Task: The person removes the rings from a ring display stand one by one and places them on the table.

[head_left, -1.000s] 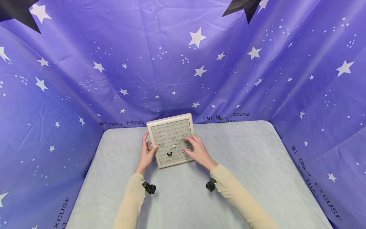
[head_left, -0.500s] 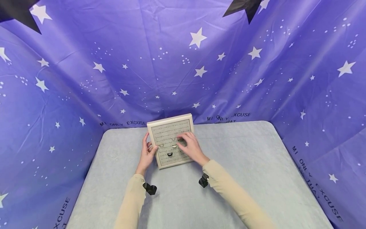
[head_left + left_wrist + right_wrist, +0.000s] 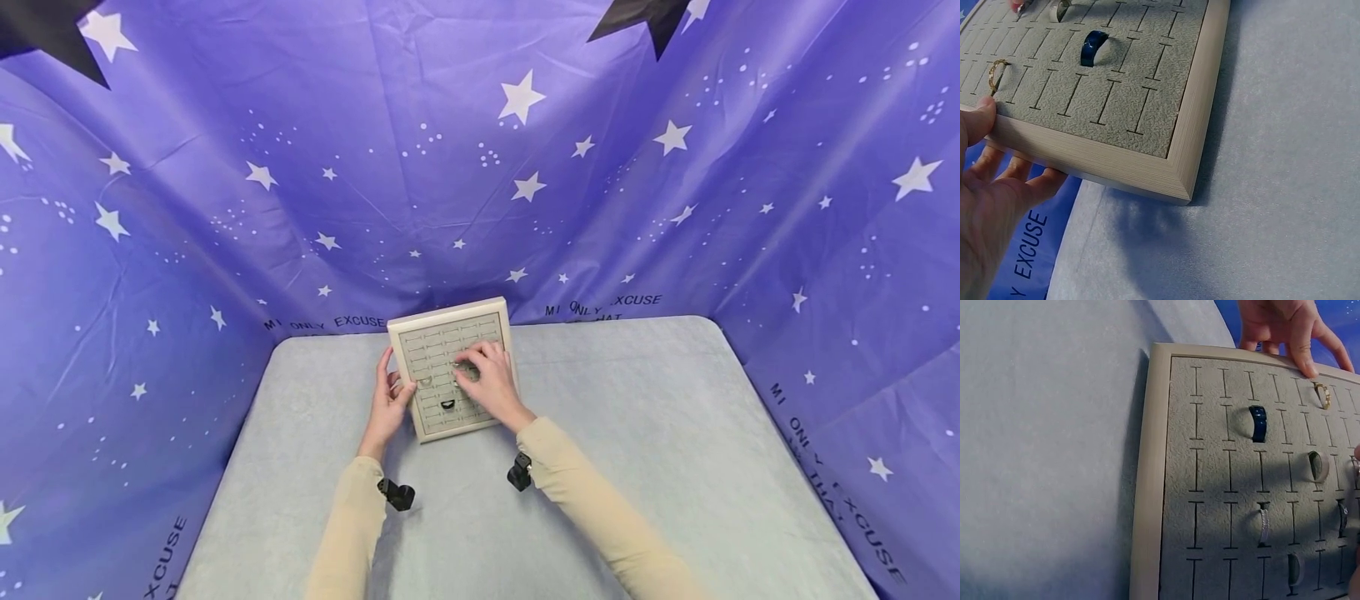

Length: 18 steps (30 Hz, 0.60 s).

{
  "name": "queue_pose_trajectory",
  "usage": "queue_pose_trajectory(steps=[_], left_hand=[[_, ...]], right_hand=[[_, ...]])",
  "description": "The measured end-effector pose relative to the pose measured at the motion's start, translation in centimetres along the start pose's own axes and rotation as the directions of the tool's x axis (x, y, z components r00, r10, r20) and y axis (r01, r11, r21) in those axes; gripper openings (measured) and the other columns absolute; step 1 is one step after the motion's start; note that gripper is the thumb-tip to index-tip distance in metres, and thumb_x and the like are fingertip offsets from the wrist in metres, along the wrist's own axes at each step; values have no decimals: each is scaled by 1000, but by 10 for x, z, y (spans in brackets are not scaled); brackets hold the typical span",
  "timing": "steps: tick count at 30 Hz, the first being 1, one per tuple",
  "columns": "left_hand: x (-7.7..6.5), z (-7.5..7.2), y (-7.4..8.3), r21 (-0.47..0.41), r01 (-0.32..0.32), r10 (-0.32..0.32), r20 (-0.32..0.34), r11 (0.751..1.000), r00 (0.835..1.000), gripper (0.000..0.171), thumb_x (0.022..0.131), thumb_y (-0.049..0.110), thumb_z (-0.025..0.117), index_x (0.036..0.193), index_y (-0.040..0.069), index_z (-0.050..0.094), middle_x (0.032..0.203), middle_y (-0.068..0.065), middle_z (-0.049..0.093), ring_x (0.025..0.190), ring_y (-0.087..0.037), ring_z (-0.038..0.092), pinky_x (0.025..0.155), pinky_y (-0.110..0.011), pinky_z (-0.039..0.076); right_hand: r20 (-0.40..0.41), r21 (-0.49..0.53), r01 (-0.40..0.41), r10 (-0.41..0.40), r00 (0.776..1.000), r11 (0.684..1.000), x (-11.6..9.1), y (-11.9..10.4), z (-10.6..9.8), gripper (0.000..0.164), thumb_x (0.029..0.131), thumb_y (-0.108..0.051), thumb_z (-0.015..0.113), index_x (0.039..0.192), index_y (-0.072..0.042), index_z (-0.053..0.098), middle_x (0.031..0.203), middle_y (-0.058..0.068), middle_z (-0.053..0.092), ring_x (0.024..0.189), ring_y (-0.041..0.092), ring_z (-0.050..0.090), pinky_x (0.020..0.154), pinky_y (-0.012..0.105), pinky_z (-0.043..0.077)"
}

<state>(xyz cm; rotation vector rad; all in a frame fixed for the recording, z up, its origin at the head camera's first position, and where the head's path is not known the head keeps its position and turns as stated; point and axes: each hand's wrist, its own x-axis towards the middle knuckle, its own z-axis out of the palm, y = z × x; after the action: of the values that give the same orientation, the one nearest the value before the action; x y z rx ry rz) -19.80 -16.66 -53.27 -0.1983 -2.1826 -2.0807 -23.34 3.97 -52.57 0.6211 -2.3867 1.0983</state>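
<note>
A ring display tray [image 3: 451,432] with a pale wood-grain frame and a grey slotted pad stands tilted on the table. My left hand [image 3: 387,408] grips its left side, thumb on the frame's face and the other fingers behind. My right hand [image 3: 491,382] reaches over the pad, thumb and forefinger pinching a silver ring [image 3: 1356,472] in its slot. Closer to the left thumb sits a gold ring [image 3: 1323,395]. A dark blue ring [image 3: 1092,49] stands nearer the lower edge. Other slots hold a plain silver ring [image 3: 1319,467] and a silver ring with small stones [image 3: 1264,526].
The table [image 3: 637,433] has a pale grey-blue cloth-like top. Purple star-printed curtains [image 3: 420,167] hang behind and along both sides. Black wrist cameras [image 3: 397,494] are strapped over the beige sleeves [image 3: 592,508].
My right hand has moved left across the pad to the silver ring, its thumb and forefinger drawing closer together. My left hand keeps its grip and the tray has stayed nearly still.
</note>
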Motion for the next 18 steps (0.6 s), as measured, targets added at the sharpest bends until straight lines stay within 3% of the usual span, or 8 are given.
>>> queue_pose_trajectory(steps=[10, 18], left_hand=[[1, 1, 1, -24, 23, -23, 13, 999, 1000, 78, 93, -12, 51, 155, 12, 10, 126, -32, 50, 96, -16, 61, 80, -27, 52], [0, -1, 1, -33, 38, -38, 9, 999, 999, 79, 93, -12, 53, 155, 14, 12, 125, -30, 51, 95, -13, 61, 78, -25, 52]], right_hand=[[-81, -57, -19, 15, 997, 998, 0, -2, 8, 13, 75, -10, 76, 86, -10, 70, 93, 4, 55, 92, 26, 47, 79, 43, 35], [-94, -63, -57, 51, 994, 996, 0, -3, 14, 10, 76, -8, 73, 82, -12, 67, 90, 2, 53, 92, 24, 45, 79, 42, 33]])
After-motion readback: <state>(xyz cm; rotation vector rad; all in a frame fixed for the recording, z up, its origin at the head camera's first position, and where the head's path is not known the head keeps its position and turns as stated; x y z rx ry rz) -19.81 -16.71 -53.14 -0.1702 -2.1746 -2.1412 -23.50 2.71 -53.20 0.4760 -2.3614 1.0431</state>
